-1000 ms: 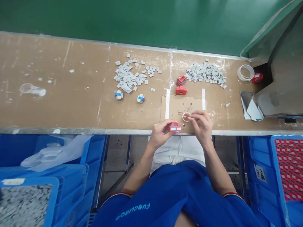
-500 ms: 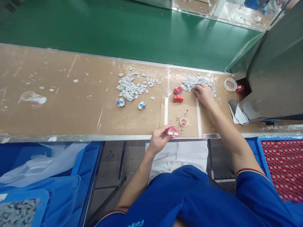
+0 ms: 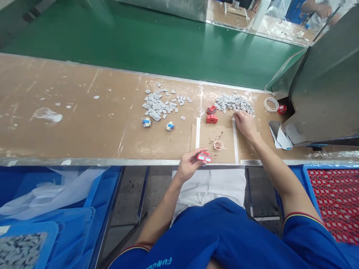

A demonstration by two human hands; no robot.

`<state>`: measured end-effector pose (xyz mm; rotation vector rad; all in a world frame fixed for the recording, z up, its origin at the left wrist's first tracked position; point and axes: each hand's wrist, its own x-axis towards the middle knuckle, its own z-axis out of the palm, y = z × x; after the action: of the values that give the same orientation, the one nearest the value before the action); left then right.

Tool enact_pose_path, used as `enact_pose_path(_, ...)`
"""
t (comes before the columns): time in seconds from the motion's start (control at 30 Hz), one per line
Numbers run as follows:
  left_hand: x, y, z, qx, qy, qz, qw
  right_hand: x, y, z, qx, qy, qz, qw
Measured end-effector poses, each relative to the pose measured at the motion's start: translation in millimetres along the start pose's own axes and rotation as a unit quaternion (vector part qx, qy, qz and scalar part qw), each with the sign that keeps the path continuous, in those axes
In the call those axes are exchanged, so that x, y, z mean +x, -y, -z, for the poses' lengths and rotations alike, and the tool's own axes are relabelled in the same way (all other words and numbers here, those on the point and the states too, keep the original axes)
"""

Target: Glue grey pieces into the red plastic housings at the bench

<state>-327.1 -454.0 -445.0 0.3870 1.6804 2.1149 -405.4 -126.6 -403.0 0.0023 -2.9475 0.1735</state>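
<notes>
I am clamping a red plastic block between the thumb and fingers of my left hand, just over the near edge of the tabletop. My right hand is resting just below a pile of small grey tiles; I cannot tell if it is pinching one. Two more red blocks are sitting above the cardboard mat. Two blue-taped tile stacks are looking finished, while many tiles are lying loose in a second pile too.
</notes>
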Motion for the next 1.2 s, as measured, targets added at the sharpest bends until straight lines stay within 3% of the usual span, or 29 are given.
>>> enact_pose_path(0.13,2.5,-2.0,-0.2,-0.035,0.012,0.019,0.999,-20.7,5.6,2.0,0.03,0.013,-0.004,0.999)
enact_pose_path(0.27,3.2,-3.6,-1.3,-0.063,0.004,-0.001,0.998,-9.1,14.3,0.4,0.087,0.022,-0.039,0.995)
enact_pose_path(0.37,-0.1,-7.8,-1.3,-0.089,0.005,-0.028,0.996,-10.3,25.3,11.2,0.166,0.006,-0.073,0.983)
enact_pose_path(0.47,-3.9,-14.9,-1.6,-0.099,0.009,-0.02,0.995,-40.9,51.3,37.4,0.354,-0.03,-0.087,0.931)
enact_pose_path(0.53,-4.9,-20.1,-3.0,-0.096,0.016,-0.011,0.995,-72.0,77.0,57.6,0.446,-0.039,-0.039,0.893)
enact_pose_path(0.63,-3.7,-26.3,-7.3,-0.06,0.021,-0.029,0.998,-112.9,116.1,77.0,0.51,-0.025,0.026,0.859)
enact_pose_path(0.7,-2.5,-28.9,-11.1,-0.024,0.021,-0.049,0.998,-128.0,133.9,77.8,0.53,-0.024,0.022,0.847)
enact_pose_path(0.9,-2.9,-32.3,-20.8,0.017,0.037,-0.078,0.996,-135.7,140.6,63.0,0.519,-0.046,-0.013,0.853)
enact_pose_path(1.2,-2.0,-37.7,-19.7,0.109,0.037,-0.092,0.989,-139.5,141.0,77.2,0.452,-0.033,0.015,0.891)
